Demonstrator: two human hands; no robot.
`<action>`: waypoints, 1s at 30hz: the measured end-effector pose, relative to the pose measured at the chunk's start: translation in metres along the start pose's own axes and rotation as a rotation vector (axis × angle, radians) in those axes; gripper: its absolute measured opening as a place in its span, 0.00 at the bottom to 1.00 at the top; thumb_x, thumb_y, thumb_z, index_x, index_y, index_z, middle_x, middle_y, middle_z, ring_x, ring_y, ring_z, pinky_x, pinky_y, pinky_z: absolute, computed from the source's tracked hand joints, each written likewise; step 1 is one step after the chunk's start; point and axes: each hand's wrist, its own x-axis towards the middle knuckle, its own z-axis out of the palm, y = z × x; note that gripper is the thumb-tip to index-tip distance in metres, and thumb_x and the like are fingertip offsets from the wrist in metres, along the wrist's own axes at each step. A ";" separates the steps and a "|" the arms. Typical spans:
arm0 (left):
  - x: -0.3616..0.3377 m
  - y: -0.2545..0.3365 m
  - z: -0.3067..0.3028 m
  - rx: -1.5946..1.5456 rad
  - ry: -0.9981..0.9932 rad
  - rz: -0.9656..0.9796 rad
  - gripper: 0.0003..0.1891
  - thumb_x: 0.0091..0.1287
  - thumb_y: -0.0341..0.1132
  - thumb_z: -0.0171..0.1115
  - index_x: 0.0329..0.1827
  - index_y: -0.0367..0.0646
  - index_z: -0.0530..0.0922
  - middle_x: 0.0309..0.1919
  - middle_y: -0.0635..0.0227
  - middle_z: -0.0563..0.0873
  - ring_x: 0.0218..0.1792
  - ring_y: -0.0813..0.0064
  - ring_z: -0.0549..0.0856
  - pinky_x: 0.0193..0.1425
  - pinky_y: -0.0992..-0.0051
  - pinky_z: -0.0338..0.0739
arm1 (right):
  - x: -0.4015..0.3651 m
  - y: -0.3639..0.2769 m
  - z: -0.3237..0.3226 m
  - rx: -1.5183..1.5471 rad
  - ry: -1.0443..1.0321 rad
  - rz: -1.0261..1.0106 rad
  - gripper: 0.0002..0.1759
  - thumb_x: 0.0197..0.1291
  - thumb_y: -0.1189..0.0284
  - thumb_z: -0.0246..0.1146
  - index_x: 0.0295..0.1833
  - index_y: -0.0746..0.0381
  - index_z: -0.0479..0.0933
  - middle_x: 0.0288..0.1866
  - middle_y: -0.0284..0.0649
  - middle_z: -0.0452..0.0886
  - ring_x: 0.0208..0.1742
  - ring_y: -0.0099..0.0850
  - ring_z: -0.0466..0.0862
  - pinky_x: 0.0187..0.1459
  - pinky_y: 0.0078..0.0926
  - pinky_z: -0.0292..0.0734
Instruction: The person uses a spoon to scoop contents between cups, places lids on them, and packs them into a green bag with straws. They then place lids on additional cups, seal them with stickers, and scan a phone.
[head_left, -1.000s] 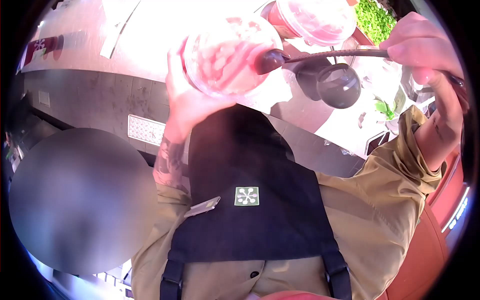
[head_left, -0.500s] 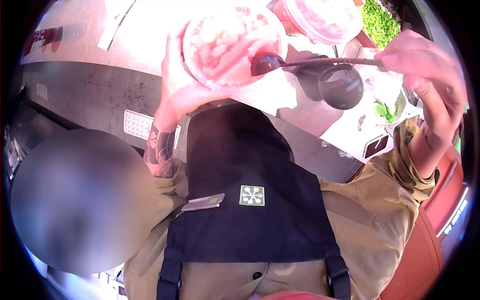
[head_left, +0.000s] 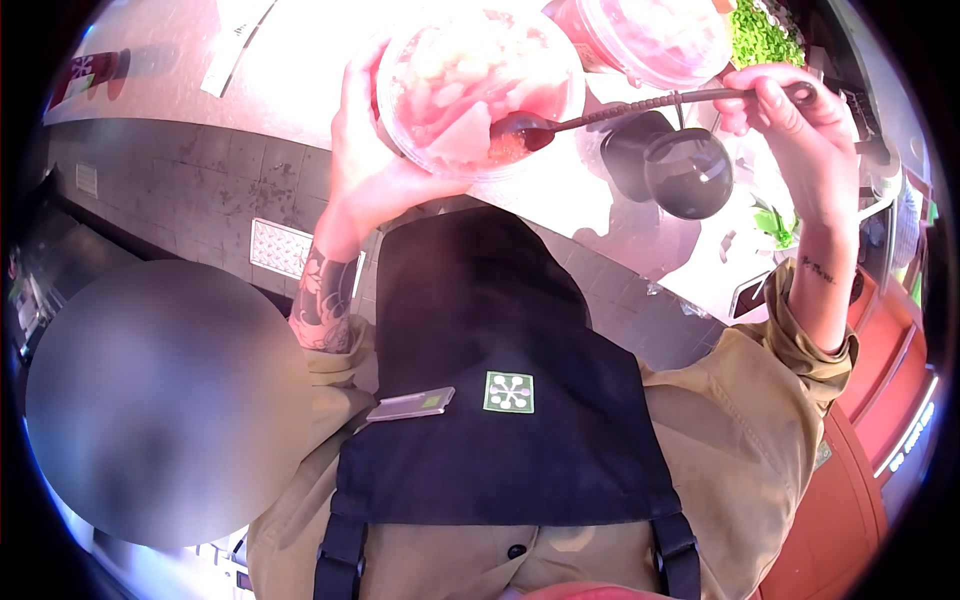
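Note:
My left hand point(head_left: 365, 160) is wrapped round the side of a clear round tub point(head_left: 440, 170), tilted towards me. Chunky pale-pink food point(head_left: 480, 85), too overexposed to name, fills much of it. From the right, my right hand point(head_left: 800, 130) grips a dark spoon point(head_left: 640, 106) by the end of its long ridged handle. The spoon's bowl lies inside the tub at the near right, against the food. Below the handle, a glossy dark ladle-like bowl point(head_left: 688, 173) appears over the counter.
A second clear tub point(head_left: 660, 45) with pinkish contents stands behind, at the right. Beside it is a box of small green leaves point(head_left: 765, 38). A loose green leaf point(head_left: 775, 225) lies on the white counter point(head_left: 690, 260), near a dark flat object point(head_left: 750, 297). Tiled floor point(head_left: 210, 170) shows below.
My right hand has moved left and slightly up, its grip shifting along the spoon handle. The spoon's bowl has gone lower and a little left in the tub, which has shifted slightly right.

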 end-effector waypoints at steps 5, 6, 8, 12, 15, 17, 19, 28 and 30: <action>-0.001 0.005 -0.005 0.106 -0.048 -0.013 0.62 0.32 0.29 0.85 0.72 0.37 0.51 0.61 0.57 0.72 0.63 0.64 0.75 0.66 0.64 0.72 | -0.017 0.024 0.002 0.227 0.101 0.112 0.13 0.70 0.71 0.56 0.51 0.69 0.78 0.43 0.47 0.85 0.41 0.30 0.85 0.45 0.24 0.79; -0.001 0.003 -0.005 0.120 -0.030 0.012 0.60 0.32 0.32 0.85 0.70 0.38 0.53 0.59 0.56 0.74 0.61 0.65 0.77 0.64 0.65 0.74 | -0.020 0.024 0.005 0.251 0.124 0.127 0.12 0.70 0.72 0.56 0.50 0.70 0.78 0.43 0.48 0.85 0.41 0.31 0.85 0.45 0.24 0.79; 0.000 0.001 -0.004 0.147 0.005 0.061 0.58 0.32 0.38 0.86 0.68 0.38 0.57 0.56 0.55 0.79 0.57 0.65 0.81 0.60 0.67 0.78 | -0.027 0.028 0.010 0.294 0.194 0.162 0.12 0.70 0.72 0.56 0.50 0.70 0.77 0.43 0.50 0.84 0.41 0.31 0.84 0.46 0.24 0.79; -0.003 0.003 -0.002 0.100 0.016 0.039 0.57 0.32 0.38 0.86 0.67 0.38 0.58 0.56 0.55 0.79 0.56 0.65 0.81 0.60 0.66 0.78 | -0.044 0.035 0.013 0.419 0.345 0.257 0.11 0.70 0.72 0.56 0.50 0.69 0.75 0.43 0.51 0.84 0.41 0.32 0.84 0.45 0.24 0.80; -0.003 0.003 0.000 0.054 0.009 0.029 0.56 0.34 0.37 0.86 0.67 0.37 0.57 0.58 0.55 0.77 0.58 0.65 0.79 0.61 0.66 0.77 | -0.058 0.042 0.009 0.549 0.372 0.256 0.10 0.70 0.74 0.56 0.51 0.68 0.74 0.43 0.50 0.83 0.41 0.33 0.84 0.45 0.25 0.80; -0.008 0.003 0.004 0.046 0.008 0.055 0.57 0.36 0.37 0.86 0.69 0.36 0.56 0.61 0.53 0.73 0.61 0.64 0.77 0.63 0.65 0.75 | -0.068 0.041 0.013 0.622 0.417 0.225 0.09 0.69 0.75 0.56 0.51 0.68 0.74 0.44 0.50 0.83 0.42 0.33 0.84 0.45 0.25 0.81; -0.017 0.001 0.001 0.104 0.017 0.058 0.58 0.36 0.37 0.86 0.70 0.35 0.55 0.65 0.53 0.69 0.64 0.62 0.74 0.66 0.64 0.72 | -0.082 0.043 0.014 0.680 0.454 0.193 0.10 0.70 0.76 0.56 0.51 0.69 0.74 0.45 0.49 0.82 0.44 0.34 0.84 0.45 0.25 0.82; -0.142 -0.019 -0.051 0.151 0.181 -0.054 0.56 0.43 0.34 0.82 0.74 0.43 0.53 0.65 0.60 0.68 0.59 0.65 0.76 0.65 0.62 0.71 | -0.125 0.007 0.104 0.627 0.387 -0.019 0.12 0.70 0.74 0.56 0.55 0.68 0.74 0.44 0.43 0.82 0.42 0.29 0.80 0.43 0.23 0.76; -0.200 -0.031 -0.073 0.072 0.230 -0.052 0.50 0.46 0.33 0.79 0.72 0.43 0.56 0.64 0.62 0.68 0.57 0.67 0.76 0.64 0.63 0.71 | -0.117 0.006 0.156 0.612 0.317 -0.060 0.13 0.71 0.73 0.55 0.55 0.70 0.74 0.45 0.43 0.80 0.44 0.28 0.78 0.45 0.22 0.74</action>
